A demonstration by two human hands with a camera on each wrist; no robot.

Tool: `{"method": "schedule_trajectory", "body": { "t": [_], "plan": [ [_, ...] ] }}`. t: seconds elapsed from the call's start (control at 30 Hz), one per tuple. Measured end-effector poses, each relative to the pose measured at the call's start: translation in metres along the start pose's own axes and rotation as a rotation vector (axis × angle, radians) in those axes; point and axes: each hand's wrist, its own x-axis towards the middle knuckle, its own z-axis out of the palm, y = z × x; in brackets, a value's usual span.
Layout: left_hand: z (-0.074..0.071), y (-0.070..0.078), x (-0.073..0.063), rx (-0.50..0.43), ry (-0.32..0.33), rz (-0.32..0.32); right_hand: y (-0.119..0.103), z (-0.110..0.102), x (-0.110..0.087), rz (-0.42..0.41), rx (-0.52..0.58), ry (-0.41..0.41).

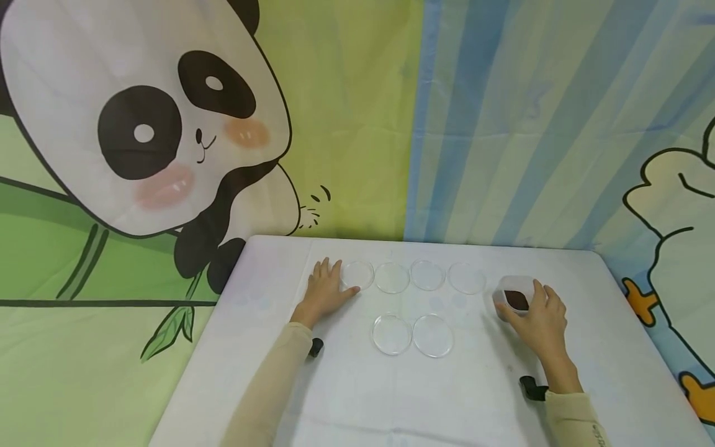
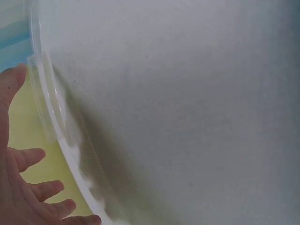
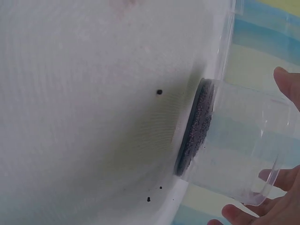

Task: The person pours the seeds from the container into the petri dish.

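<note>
Panda art (image 1: 192, 127) is filling the left side of the cloth backdrop (image 1: 352, 124), and green leaves (image 1: 174, 330) are hanging beneath it. Next to them, a white table (image 1: 218, 372) is stretching rightward. A beige left sleeve (image 1: 270, 385) is reaching in from the near side, with a small black piece (image 1: 316, 347) showing beside its cuff. The left hand (image 1: 324, 292) is spreading its fingers wide beside the leftmost dish (image 1: 364, 275), a clear round one; it is gripping nothing, and whether the thumb is touching the rim one cannot tell. Three more clear dishes are lying to the right in the same far row: the second dish (image 1: 392, 277), the third dish (image 1: 427, 275) and the fourth dish (image 1: 467, 277). Closer to the person, two others are sitting side by side, the near left dish (image 1: 391, 335) and the near right dish (image 1: 432, 336). Further right, a clear box (image 1: 516, 282) is standing on the table near the fourth dish, dark grains (image 3: 199, 126) covering its bottom. The right hand (image 1: 539, 323) is holding this box, thumb and fingers parted widely and curving round its sides. Dark specks (image 3: 159, 92) are dotting the table nearby. Another black piece (image 1: 533, 388) is showing by the right sleeve (image 1: 572, 413). Furthest right, a white cartoon figure (image 1: 689, 279) is standing on orange feet (image 1: 641, 302).
</note>
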Motion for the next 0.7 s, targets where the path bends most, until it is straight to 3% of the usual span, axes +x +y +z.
{"method": "schedule_trajectory", "body": {
  "t": [0.37,0.7],
  "plan": [
    [-0.0026,-0.0028,-0.001,-0.049,-0.073,-0.055,0.007,0.0061,0.0002,0.087,0.084,0.011],
    [0.0001,-0.0023,0.0011,-0.036,-0.083,-0.073,0.0062,0.0056,-0.0022,0.208,0.131,-0.019]
  ]
}}
